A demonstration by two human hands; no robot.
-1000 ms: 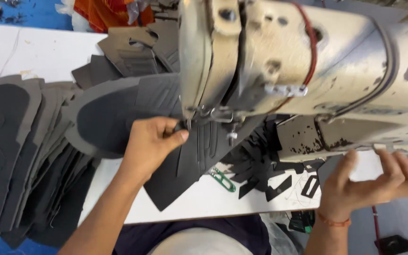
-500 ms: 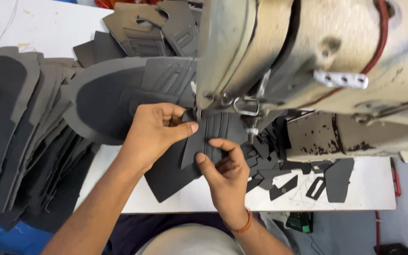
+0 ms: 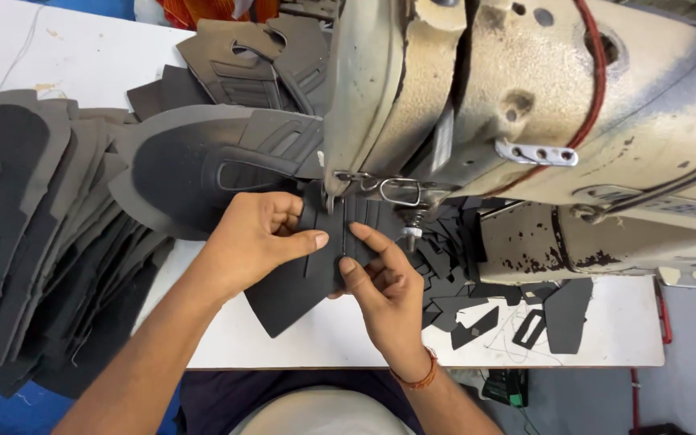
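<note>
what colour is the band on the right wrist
Orange-red, a thin band on the right hand's wrist, in the head view.

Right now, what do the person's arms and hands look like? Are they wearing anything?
Both forearms are bare, with no sleeves and no gloves. The left hand wears nothing. The right hand has a thin orange thread band around the wrist. No rings show on the fingers.

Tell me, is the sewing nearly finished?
Hard to say. In hand: the left hand and right hand press a dark shoe-upper piece flat under the sewing machine's needle area. A stitched-looking upper lies just behind it. A big stack of dark cut pieces and small scraps sit on the white table; stitched or not, I can't tell.
</note>
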